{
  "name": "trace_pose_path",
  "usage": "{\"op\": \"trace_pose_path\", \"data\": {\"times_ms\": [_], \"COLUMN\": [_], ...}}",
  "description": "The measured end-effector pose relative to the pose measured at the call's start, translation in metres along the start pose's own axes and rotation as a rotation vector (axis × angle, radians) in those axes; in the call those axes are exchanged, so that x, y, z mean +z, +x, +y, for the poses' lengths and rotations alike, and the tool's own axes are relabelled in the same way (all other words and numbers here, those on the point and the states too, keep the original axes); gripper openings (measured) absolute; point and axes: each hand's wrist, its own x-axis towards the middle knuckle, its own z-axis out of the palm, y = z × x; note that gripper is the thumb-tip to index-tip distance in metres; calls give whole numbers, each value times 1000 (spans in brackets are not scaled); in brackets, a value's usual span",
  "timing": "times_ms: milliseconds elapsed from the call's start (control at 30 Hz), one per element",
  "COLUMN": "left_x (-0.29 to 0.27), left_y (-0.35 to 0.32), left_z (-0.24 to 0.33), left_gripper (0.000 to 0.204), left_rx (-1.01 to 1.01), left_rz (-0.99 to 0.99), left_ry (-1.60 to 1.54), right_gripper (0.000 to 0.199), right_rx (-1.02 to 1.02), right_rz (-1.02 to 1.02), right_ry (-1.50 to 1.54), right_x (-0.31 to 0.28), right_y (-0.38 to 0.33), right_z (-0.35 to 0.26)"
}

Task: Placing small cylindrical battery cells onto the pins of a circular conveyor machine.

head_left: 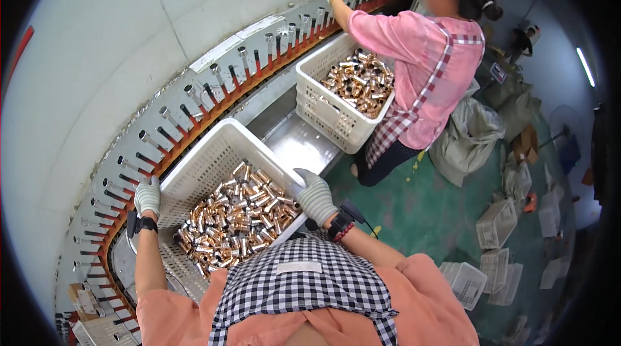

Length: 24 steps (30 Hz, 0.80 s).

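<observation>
A white plastic crate stands in front of me, tilted in view, with a heap of shiny copper and silver cylindrical caps in its near part. My gloved right hand is closed over the crate's right rim, its fingertips partly hidden. At the opposite side my gloved left hand grips the left rim, beside the row of pegs. Both gloves are whitish and striped, with dark bands at the wrists.
A curved conveyor of red-based pegs, many bearing silver caps, runs along the white wall. Beyond my crate, a co-worker in pink reaches to the pegs beside another filled crate. Sacks and crates lie on the green floor.
</observation>
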Motion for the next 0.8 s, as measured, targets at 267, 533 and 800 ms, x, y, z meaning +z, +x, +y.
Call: {"op": "trace_pose_path", "data": {"times_ms": [267, 533, 800], "left_x": [4, 8, 16], "left_y": [14, 20, 23], "left_z": [2, 3, 15], "left_gripper": [47, 46, 47], "left_rx": [-4, 10, 43], "left_rz": [-34, -58, -23], "left_ry": [53, 52, 56], "right_gripper": [44, 45, 46], "right_rx": [8, -7, 37], "right_rz": [-24, -26, -57], "right_ry": [-30, -23, -4], "right_x": [-6, 0, -6], "right_y": [16, 29, 40], "right_z": [-3, 6, -1]}}
